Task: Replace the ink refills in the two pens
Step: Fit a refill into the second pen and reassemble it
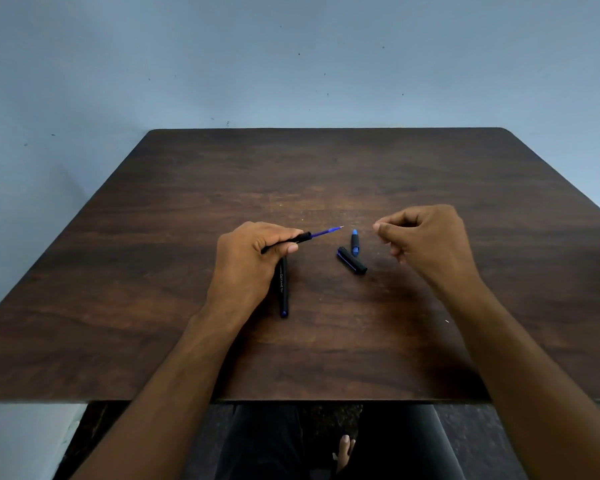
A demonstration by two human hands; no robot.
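The left hand [246,258] is curled around a black pen barrel [288,240]. A thin blue refill [326,232] sticks out of its open end and points toward the right hand [426,240]. The right hand hovers a little way off, with its fingers curled and thumb and finger pressed together. I cannot tell if it holds anything tiny.

Under the left hand, a second pen [283,289] lies on the table [326,161], partly hidden. Between the hands lie a black cap [352,260] and a small tip piece [354,242] with blue ends, touching each other.

The refill looks thin and light. It would likely bend if squeezed hard, and its point looks sharp. I think it is best to pinch it near the barrel and pull straight. The barrel looks stiff and smooth.

White letters run along the second pen. They seem to say "OCTANE", but they are small.
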